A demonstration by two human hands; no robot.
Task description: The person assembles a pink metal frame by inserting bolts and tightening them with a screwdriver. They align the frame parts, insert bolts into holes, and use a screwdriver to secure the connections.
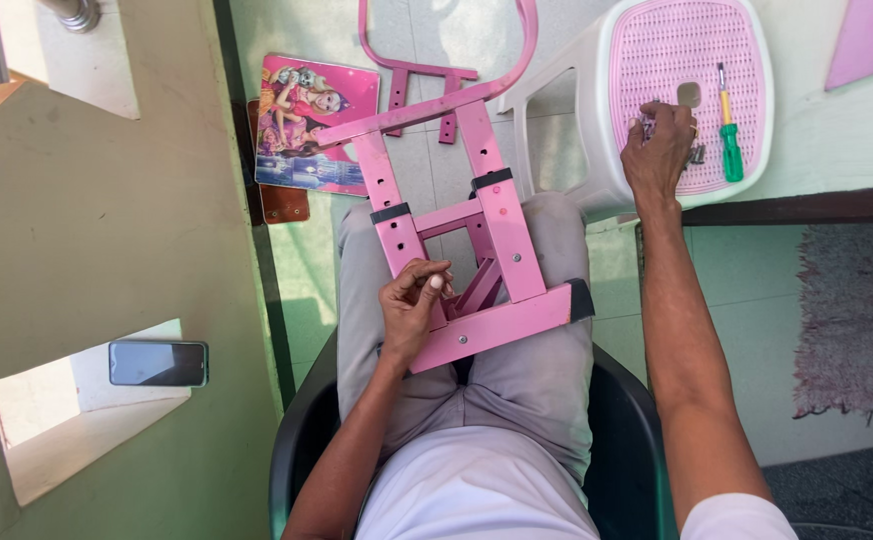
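Left hand [412, 310] fingers clenched on pink metal frame [477, 240] lying across lap, frame running toward 12 o'clock. Right hand [660, 150] fingers curled over small hardware on pink-topped stool [577, 120] at 1 o'clock; green-handled screwdriver [728, 135] just beside, at 3 o'clock.

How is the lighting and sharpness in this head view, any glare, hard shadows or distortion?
Head view: strong sunlight from the upper left, washing out the wall ledge and the sill under the phone; the pink frame and both hands, left hand and right hand, are sharp, no motion blur; the stool casts a soft shadow; wide-angle bending shows at the edges.
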